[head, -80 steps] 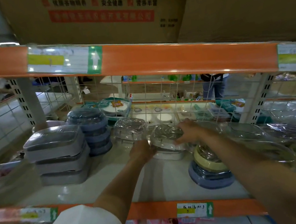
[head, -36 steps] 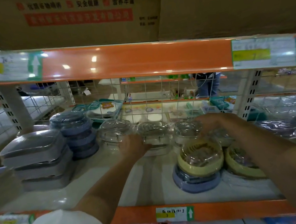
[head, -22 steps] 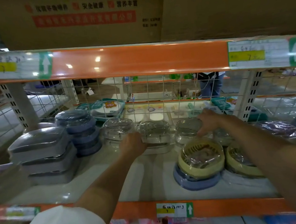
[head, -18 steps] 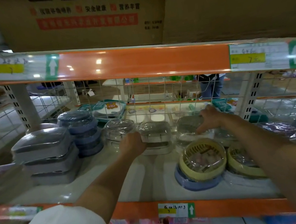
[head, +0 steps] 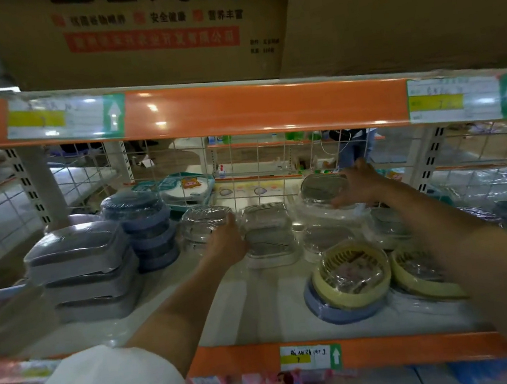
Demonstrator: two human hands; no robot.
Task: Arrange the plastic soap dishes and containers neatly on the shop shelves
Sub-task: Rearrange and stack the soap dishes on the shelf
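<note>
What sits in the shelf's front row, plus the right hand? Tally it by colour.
Grey dishes: 3
Cream baskets: 2
Blue dish under a cream basket: 1
Clear dish in the right hand: 1
Total: 7

Retail shop, housewares aisle. Metal display shelf with orange edge strips carrying price labels with green arrows. Shrink-wrapped plastic soap dishes and containers stacked in multiples. Wire-grid back panel; more stocked shelves beyond it. Printed cardboard cartons stored on top.
</note>
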